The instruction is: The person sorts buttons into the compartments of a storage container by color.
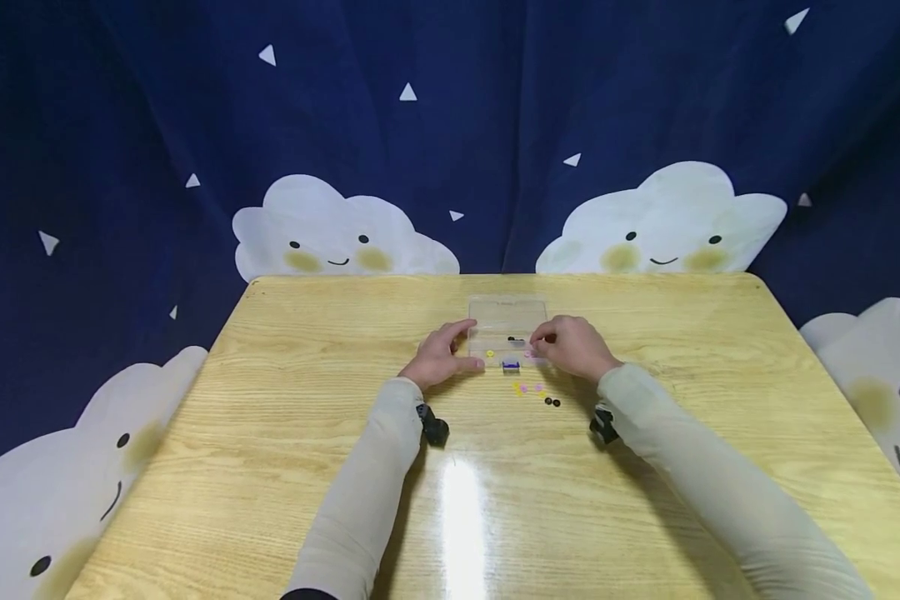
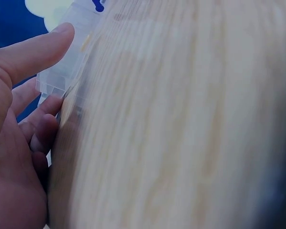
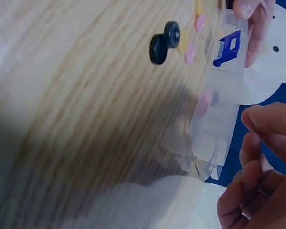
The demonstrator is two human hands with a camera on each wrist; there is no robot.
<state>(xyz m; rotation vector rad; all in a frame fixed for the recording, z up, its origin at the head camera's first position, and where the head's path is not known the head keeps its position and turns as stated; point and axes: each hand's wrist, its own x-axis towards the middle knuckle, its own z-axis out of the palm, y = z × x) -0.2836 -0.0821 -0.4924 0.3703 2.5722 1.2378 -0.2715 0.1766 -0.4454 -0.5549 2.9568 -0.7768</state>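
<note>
A clear plastic box (image 3: 222,88) stands on the table, its lid (image 1: 507,310) raised at the back and a blue latch (image 3: 230,47) on its front. My left hand (image 1: 437,357) grips the box's left end, thumb in front and fingers behind. Over the right end hovers my right hand (image 1: 576,347), fingers curled with the tips close together; whether a small piece is between them is hidden. In the box lie a yellow button (image 1: 491,354), a pink button (image 3: 205,103) and dark pieces (image 1: 512,339). Before it are two black buttons (image 3: 158,49) and several pink and yellow ones (image 3: 190,53).
The wooden table (image 1: 330,417) carries a bright light reflection near its front. A dark blue curtain (image 1: 480,125) with white clouds hangs behind and beside it. A black wrist camera (image 1: 436,431) is on the left wrist, another (image 1: 603,425) on the right.
</note>
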